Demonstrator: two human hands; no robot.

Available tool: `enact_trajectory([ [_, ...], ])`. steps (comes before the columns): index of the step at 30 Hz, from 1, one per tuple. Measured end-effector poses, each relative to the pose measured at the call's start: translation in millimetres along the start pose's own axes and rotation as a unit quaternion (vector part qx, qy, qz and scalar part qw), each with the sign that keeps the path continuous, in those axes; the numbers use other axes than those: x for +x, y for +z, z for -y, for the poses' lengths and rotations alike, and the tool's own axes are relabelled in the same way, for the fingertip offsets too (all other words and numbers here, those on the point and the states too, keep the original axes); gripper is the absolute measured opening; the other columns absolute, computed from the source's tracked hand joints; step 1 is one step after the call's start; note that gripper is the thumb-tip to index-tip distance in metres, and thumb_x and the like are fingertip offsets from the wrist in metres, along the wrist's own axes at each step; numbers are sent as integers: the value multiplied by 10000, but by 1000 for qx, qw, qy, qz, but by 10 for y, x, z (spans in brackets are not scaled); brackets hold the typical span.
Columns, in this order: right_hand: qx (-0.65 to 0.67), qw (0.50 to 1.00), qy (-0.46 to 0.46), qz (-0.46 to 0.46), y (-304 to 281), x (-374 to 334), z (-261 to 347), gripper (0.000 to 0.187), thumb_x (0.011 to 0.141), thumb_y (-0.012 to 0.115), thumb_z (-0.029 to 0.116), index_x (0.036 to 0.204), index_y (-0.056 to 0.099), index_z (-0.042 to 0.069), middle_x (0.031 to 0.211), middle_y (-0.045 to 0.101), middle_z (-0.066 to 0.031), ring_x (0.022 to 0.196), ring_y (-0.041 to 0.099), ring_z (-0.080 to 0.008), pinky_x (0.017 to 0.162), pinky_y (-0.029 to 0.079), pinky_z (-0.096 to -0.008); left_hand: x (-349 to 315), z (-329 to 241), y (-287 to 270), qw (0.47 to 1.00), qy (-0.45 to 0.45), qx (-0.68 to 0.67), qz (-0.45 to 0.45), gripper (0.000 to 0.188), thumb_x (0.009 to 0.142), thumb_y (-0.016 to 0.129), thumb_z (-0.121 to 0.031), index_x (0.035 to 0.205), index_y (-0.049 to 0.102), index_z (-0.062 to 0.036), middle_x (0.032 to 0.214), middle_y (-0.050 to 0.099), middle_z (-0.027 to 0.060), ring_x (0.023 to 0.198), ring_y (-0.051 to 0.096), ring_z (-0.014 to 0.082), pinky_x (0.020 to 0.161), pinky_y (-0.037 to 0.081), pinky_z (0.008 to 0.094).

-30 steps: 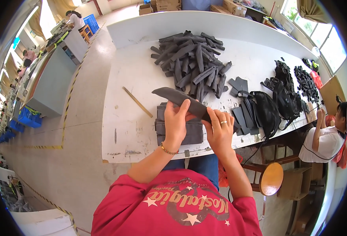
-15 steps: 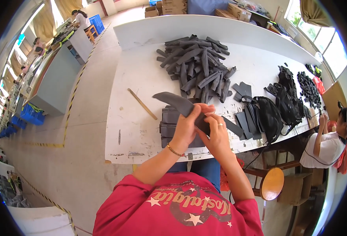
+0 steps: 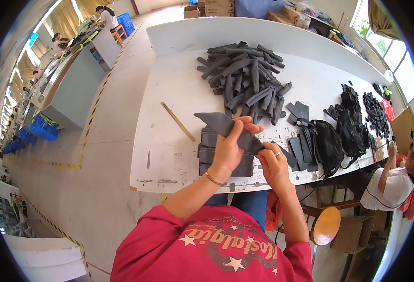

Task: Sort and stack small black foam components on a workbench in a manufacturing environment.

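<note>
A dark grey fabric strip [image 3: 220,123] stretches between my two hands above the white table. My left hand [image 3: 231,146] grips its middle, thumb on top and fingertips showing past its far edge; the strip's pointed end sticks out to the left. Pinched in my right hand [image 3: 273,164] is the strip's other end. Beneath my hands lies a neat stack of dark grey fabric pieces [image 3: 208,159], partly covered by my left hand. A large heap of rolled or folded dark strips [image 3: 244,77] sits beyond it.
Left of the stack lies a wooden ruler-like stick [image 3: 177,121]. To the right are flat dark panels [image 3: 303,149], black backpacks [image 3: 328,145] and a pile of small black pieces [image 3: 376,113]. Another person [image 3: 387,188] sits at the right, near a round wooden stool [image 3: 325,225].
My right hand has slid along the strip to the right, away from my left hand, so more of the strip shows between them. The view has shifted slightly.
</note>
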State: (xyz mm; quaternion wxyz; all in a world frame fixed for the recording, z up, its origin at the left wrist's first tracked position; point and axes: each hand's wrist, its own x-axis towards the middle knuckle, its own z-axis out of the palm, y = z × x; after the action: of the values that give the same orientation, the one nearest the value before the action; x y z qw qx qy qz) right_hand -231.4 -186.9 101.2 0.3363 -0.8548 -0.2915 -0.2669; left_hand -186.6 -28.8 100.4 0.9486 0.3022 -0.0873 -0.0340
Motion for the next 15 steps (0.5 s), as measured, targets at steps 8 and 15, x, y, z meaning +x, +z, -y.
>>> enact_trajectory([
  [8,28,999,-18,-34,81,45,62,187,751,704,-70,883,589,-5,941,606,-147,770,609,-334,637,503,-399,-150,124,44,999,8,-41,15,265,1030,511,-243,1137,582,-11,931,694,123,1101,647,339,981,484,434],
  [15,31,999,-18,-36,156,77,116,171,756,706,-58,868,592,2,944,612,-147,780,611,-337,654,505,-396,-208,192,31,999,4,-33,7,271,1032,502,-241,1150,578,-9,952,698,141,1112,638,362,987,492,445],
])
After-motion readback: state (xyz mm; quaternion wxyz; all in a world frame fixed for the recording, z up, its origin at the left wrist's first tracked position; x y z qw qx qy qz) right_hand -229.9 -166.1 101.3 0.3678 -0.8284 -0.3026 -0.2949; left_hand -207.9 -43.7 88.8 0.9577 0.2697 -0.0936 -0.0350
